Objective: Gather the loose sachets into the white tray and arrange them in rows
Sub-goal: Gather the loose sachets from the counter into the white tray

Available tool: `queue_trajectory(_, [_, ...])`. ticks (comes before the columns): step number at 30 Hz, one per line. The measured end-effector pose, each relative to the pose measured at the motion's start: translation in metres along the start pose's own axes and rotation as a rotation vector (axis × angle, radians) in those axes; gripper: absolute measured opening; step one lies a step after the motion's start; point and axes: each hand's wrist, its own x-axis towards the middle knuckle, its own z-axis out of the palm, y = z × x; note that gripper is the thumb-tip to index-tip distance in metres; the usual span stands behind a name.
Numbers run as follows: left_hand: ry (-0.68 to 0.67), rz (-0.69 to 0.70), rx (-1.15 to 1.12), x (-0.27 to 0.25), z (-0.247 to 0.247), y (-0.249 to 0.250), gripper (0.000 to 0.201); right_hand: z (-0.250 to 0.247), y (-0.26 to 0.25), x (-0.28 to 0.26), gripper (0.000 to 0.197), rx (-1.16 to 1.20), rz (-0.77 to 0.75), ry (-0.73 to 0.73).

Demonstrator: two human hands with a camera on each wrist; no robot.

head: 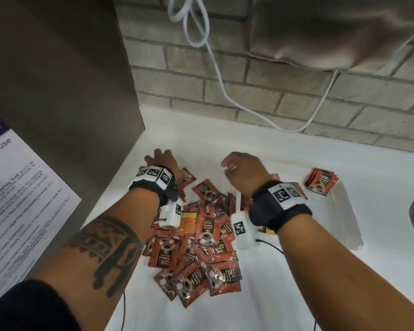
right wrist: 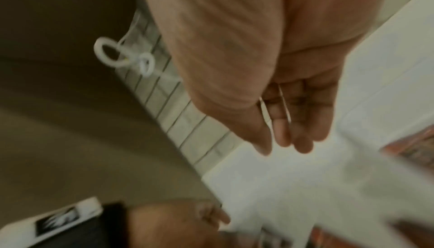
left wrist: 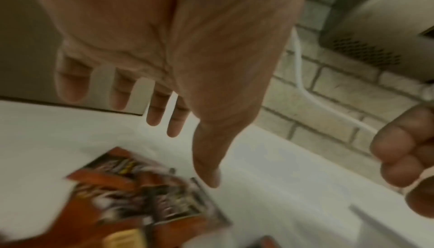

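I had both hands empty, left hand (head: 161, 160) splayed, right hand (head: 243, 172) loosely curled, past the coffee sachets (head: 196, 244) heaped beside the white tray (head: 344, 225), so a sloppy scoop could've scattered them.

A white counter (head: 261, 144) carried a heap of red sachets (head: 196, 240), a white tray (head: 347, 225) and a looping white cable (head: 294, 129).
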Motion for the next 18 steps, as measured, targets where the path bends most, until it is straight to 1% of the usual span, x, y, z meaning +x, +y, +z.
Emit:
queue_trajectory(1, [-0.023, -0.005, 0.008, 0.004, 0.005, -0.008, 0.088, 0.011, -0.011, 0.006, 0.026, -0.052, 0.0, -0.067])
queue_trajectory(3, [-0.054, 0.025, -0.006, 0.01, 0.017, -0.018, 0.086, 0.033, -0.027, 0.018, 0.03, -0.183, 0.033, -0.2])
queue_trajectory(5, [-0.055, 0.059, 0.014, 0.014, 0.026, -0.025, 0.092, 0.05, -0.037, 0.026, 0.03, -0.314, 0.063, -0.291])
queue_trajectory(7, [-0.042, 0.073, 0.005, 0.018, 0.029, -0.029, 0.099, 0.062, -0.041, 0.031, 0.033, -0.379, 0.098, -0.322])
queue_trajectory(9, [-0.03, 0.064, -0.036, 0.023, 0.029, -0.032, 0.097, 0.071, -0.039, 0.035, 0.04, -0.411, 0.147, -0.303])
queue_trajectory(10, [-0.023, 0.064, -0.059, 0.023, 0.026, -0.035, 0.093, 0.077, -0.038, 0.038, 0.043, -0.419, 0.173, -0.285])
queue_trajectory(11, [-0.014, 0.078, -0.082, 0.023, 0.024, -0.035, 0.084, 0.08, -0.036, 0.039, 0.045, -0.41, 0.197, -0.259])
queue_trajectory(13, [-0.012, 0.122, -0.122, 0.026, 0.021, -0.04, 0.058, 0.086, -0.033, 0.043, 0.046, -0.368, 0.246, -0.231])
queue_trajectory(15, [0.006, 0.154, -0.181, 0.026, 0.017, -0.047, 0.037, 0.086, -0.031, 0.046, 0.05, -0.335, 0.274, -0.227])
queue_trajectory(16, [0.027, 0.158, -0.224, 0.025, 0.013, -0.051, 0.031, 0.086, -0.031, 0.049, 0.046, -0.306, 0.263, -0.219])
queue_trajectory(18, [0.069, 0.164, -0.313, 0.021, 0.001, -0.059, 0.026, 0.079, -0.033, 0.054, 0.034, -0.279, 0.181, -0.173])
